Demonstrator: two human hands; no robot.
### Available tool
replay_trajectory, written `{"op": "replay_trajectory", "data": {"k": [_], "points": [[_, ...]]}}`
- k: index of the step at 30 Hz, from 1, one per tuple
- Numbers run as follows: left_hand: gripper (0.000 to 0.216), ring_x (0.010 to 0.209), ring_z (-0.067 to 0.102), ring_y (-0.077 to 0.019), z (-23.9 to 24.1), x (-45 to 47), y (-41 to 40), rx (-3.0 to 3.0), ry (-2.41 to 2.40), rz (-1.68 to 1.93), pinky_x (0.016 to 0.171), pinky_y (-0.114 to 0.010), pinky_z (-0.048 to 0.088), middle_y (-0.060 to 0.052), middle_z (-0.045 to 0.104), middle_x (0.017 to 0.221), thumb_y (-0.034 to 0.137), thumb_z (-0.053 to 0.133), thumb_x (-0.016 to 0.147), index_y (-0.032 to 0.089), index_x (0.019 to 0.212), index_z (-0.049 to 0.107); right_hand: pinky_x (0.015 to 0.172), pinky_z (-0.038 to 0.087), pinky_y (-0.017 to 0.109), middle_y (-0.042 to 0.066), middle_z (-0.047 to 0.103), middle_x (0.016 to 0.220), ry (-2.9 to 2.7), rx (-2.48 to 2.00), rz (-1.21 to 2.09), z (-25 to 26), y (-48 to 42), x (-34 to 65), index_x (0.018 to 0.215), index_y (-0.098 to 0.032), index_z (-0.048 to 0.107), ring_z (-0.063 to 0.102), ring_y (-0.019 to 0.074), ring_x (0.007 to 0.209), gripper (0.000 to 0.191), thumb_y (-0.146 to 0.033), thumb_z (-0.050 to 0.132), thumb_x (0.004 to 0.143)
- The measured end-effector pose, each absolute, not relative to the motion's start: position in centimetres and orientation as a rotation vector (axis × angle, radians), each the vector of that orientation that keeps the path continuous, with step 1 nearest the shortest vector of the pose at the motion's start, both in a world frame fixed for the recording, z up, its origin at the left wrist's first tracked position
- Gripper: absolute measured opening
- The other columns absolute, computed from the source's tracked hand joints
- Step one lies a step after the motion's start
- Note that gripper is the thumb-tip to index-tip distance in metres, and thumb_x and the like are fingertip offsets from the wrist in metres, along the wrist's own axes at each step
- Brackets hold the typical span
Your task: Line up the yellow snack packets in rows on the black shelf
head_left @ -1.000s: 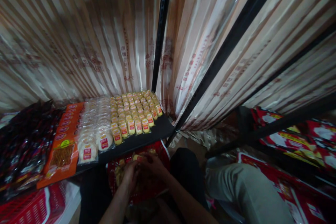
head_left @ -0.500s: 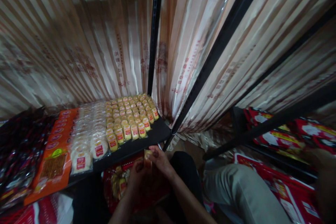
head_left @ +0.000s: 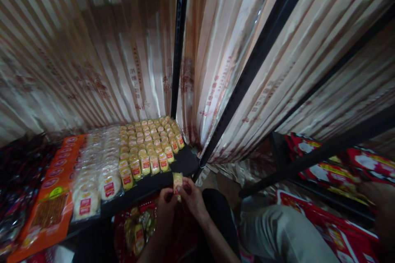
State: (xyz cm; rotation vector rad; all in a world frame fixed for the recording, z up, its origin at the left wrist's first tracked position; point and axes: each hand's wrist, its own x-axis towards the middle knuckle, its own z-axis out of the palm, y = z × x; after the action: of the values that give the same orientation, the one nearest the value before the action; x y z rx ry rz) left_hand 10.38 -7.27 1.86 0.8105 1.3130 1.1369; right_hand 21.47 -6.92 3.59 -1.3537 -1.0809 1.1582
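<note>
Looks pretty far along to me: rows of yellow packets (head_left: 148,144) already cover the back right of the shelf (head_left: 145,187), with only a bare strip along its front edge. The left hand (head_left: 166,200) and right hand (head_left: 194,198) are both pinched on one small packet (head_left: 177,180), held just in front of that edge. The red basket (head_left: 121,234) below has a few more loose ones in it.

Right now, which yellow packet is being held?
The single yellow packet pinched between left hand and right hand, upright before the shelf edge; the rest lie in rows on it or loose in the red basket below.
</note>
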Motion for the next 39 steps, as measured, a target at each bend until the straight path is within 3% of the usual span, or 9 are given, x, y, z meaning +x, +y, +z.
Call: {"op": "replay_trajectory", "data": {"k": [6, 18, 23, 29, 39], "points": [[0.023, 0.078, 0.062, -0.0195, 2.9, 11.9, -5.6, 0.798, 1.29, 1.145, 0.078, -0.032, 0.047, -0.005, 0.066, 0.079, 0.029, 0.066, 0.058, 0.018, 0.076, 0.058, 0.081, 0.05, 0.035, 0.01, 0.064, 0.099, -1.307, -1.658, 0.733, 3.6, -6.1, 22.2, 0.104, -0.021, 0.062, 0.061, 0.0245, 0.09, 0.034, -0.032, 0.057, 0.072], [0.02, 0.086, 0.058, -0.0195, 5.2, 13.3, -2.8, 1.009, 1.485, 1.067, 0.082, -0.03, 0.045, -0.007, 0.061, 0.091, 0.025, 0.053, 0.067, 0.017, 0.081, 0.065, 0.082, 0.048, 0.034, 0.009, 0.06, 0.097, -1.384, -1.676, 0.484, 2.9, -2.6, 23.3, 0.112, -0.019, 0.058, 0.057, 0.0224, 0.092, 0.039, -0.025, 0.055, 0.073], [0.031, 0.096, 0.059, -0.0201, 5.2, 14.7, -0.9, 0.928, 1.446, 1.024, 0.087, -0.028, 0.043, -0.009, 0.065, 0.104, 0.027, 0.055, 0.069, 0.016, 0.096, 0.064, 0.082, 0.048, 0.035, 0.009, 0.059, 0.097, -1.389, -1.695, 0.435, 2.4, -0.3, 23.9, 0.113, -0.019, 0.058, 0.057, 0.0218, 0.09, 0.04, -0.024, 0.053, 0.074], [0.033, 0.115, 0.052, -0.0216, 5.4, 15.8, 1.0, 0.924, 1.488, 1.038, 0.101, -0.029, 0.034, -0.012, 0.06, 0.121, 0.024, 0.056, 0.071, 0.015, 0.102, 0.063, 0.084, 0.047, 0.035, 0.011, 0.058, 0.102, -1.387, -1.65, 0.426, 2.4, 2.5, 23.9, 0.116, -0.016, 0.056, 0.056, 0.0218, 0.092, 0.041, -0.026, 0.05, 0.076], [0.032, 0.121, 0.046, -0.0213, 5.5, 15.3, 1.4, 0.981, 1.532, 1.04, 0.105, -0.031, 0.029, -0.011, 0.056, 0.126, 0.02, 0.049, 0.073, 0.016, 0.103, 0.06, 0.085, 0.048, 0.035, 0.01, 0.057, 0.104, -1.458, -1.628, 0.405, 1.7, 5.2, 23.4, 0.12, -0.018, 0.054, 0.055, 0.0215, 0.094, 0.044, -0.026, 0.05, 0.077]]}}
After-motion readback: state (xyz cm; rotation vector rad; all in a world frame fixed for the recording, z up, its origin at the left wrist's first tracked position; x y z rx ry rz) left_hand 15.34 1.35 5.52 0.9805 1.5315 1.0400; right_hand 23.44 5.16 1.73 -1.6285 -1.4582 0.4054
